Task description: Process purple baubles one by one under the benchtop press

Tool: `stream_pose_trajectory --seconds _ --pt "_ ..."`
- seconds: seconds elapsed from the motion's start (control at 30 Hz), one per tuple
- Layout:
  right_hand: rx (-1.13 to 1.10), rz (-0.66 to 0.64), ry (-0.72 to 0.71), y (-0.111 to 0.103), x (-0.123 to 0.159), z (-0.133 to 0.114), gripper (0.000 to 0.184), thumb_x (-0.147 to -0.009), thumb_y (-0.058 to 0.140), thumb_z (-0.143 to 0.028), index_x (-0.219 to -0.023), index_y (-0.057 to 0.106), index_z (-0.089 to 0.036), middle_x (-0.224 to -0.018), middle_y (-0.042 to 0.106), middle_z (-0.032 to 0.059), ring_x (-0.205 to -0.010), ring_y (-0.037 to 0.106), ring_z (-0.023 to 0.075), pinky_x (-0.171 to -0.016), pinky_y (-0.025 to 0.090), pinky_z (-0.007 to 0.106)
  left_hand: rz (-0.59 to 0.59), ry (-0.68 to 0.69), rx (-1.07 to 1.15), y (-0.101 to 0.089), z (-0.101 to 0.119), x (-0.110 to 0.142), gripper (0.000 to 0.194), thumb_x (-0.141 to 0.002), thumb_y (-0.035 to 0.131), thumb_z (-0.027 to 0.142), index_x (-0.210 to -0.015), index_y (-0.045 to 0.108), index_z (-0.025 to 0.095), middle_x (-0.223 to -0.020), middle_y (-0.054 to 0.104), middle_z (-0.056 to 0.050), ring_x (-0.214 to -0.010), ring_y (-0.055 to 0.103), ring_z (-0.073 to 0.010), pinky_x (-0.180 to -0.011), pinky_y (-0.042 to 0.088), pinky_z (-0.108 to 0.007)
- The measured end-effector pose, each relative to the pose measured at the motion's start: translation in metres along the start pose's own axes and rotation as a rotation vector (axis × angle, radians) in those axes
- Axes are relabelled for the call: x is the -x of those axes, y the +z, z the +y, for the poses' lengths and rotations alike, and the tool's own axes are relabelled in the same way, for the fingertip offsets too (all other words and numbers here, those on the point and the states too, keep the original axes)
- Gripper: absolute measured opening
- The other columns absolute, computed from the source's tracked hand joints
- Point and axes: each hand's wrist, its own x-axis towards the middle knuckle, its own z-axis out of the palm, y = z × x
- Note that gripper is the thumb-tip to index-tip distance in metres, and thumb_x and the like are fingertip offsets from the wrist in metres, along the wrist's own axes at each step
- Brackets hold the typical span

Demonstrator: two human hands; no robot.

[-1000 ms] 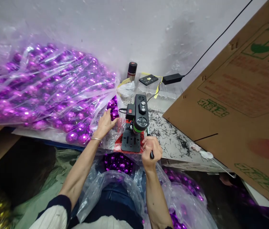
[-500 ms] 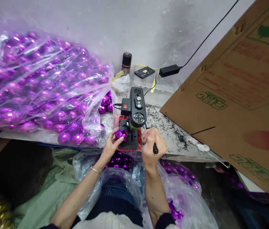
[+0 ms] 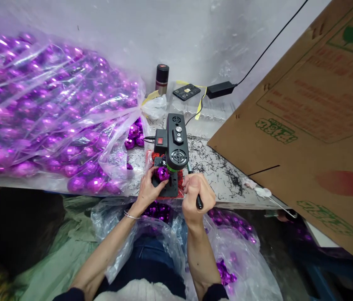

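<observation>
My left hand grips a shiny purple faceted ball between thumb and fingers. The ball is at the head of a small black bench drill press, over its black base plate; whether it touches the tool is hidden. My right hand is closed in a fist round the black-ended lever on the machine's right side. A red switch box is fixed to the machine's left. Red material shows beneath the base plate.
A big clear bag of purple balls fills the table's left. Loose balls lie by its tied neck. Behind stand a dark canister, a phone and a power adapter. Black shavings litter the right; a cardboard box leans there.
My left hand has moved the ball right and slightly up, from beside the machine to its head. My right hand stays on the lever. The camera view has shifted slightly.
</observation>
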Motion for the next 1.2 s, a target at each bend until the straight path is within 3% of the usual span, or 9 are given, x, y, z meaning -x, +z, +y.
stream_pose_trajectory --seconds 0.47,0.73,0.93,1.2 --pt "0.018 -0.011 -0.013 -0.003 0.004 0.0 0.035 -0.111 0.048 -0.014 -0.078 0.056 -0.023 -0.07 0.06 -0.0021 -0.064 0.06 0.0122 -0.06 0.046 0.029 0.01 0.429 -0.167 0.011 -0.022 0.004 0.051 -0.089 0.09 0.03 -0.132 0.063 0.022 -0.136 0.078 -0.015 -0.125 0.08 -0.0335 -0.103 0.068 -0.049" --pt "0.03 0.043 -0.019 0.005 0.027 0.012 0.039 -0.111 0.045 -0.014 -0.074 0.051 -0.024 -0.068 0.058 -0.0032 -0.061 0.058 0.0118 -0.059 0.043 0.029 0.033 0.495 -0.115 0.014 -0.026 0.006 0.053 -0.091 0.09 0.028 -0.135 0.062 0.022 -0.136 0.078 -0.015 -0.124 0.081 -0.0325 -0.103 0.068 -0.048" --pt "0.047 0.1 -0.081 0.013 0.051 0.033 0.041 -0.112 0.039 -0.018 -0.073 0.048 -0.025 -0.068 0.057 -0.0039 -0.058 0.056 0.0125 -0.068 0.052 0.034 0.045 0.514 -0.13 0.015 -0.026 0.007 0.05 -0.094 0.087 0.029 -0.137 0.062 0.022 -0.136 0.078 -0.015 -0.125 0.08 -0.033 -0.102 0.069 -0.049" --pt "0.043 0.166 -0.106 0.019 0.062 0.045 0.039 -0.112 0.038 -0.02 -0.075 0.048 -0.026 -0.064 0.051 -0.0054 -0.055 0.053 0.0141 -0.066 0.052 0.035 0.042 0.514 -0.114 0.016 -0.027 0.008 0.049 -0.096 0.086 0.029 -0.138 0.061 0.022 -0.136 0.078 -0.016 -0.127 0.08 -0.034 -0.104 0.069 -0.05"
